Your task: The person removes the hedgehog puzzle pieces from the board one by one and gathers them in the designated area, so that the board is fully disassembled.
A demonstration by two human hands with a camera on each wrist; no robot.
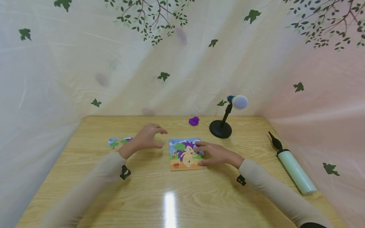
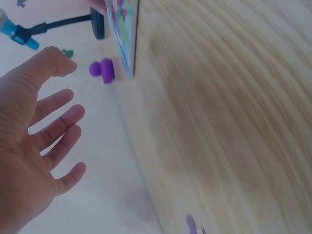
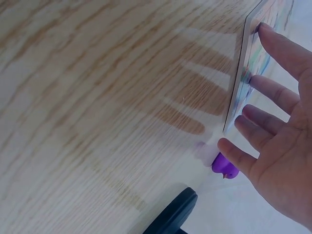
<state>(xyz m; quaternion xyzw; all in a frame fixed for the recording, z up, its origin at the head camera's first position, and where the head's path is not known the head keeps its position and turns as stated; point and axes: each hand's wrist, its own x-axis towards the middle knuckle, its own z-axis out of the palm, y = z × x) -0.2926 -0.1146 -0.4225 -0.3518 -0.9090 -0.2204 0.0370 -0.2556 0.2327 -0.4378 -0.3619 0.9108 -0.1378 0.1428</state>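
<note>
A square jigsaw puzzle with a purple-haired hedgehog picture lies flat on the table in front of the person. The right hand reaches over its right side, thumb and fingers spread. In the right wrist view, the thumb and index fingertips rest on the face of the puzzle, near its edge. Left of the puzzle, the left hand hovers with fingers loosely bent and nothing between them. Loose puzzle pieces lie beyond the left wrist, partly hidden by that hand.
A purple toy duck sits behind the puzzle. To its right stands a toy microphone on a round black base. A pale green hand pump with a black nozzle lies along the table's right edge. A printed curtain hangs behind.
</note>
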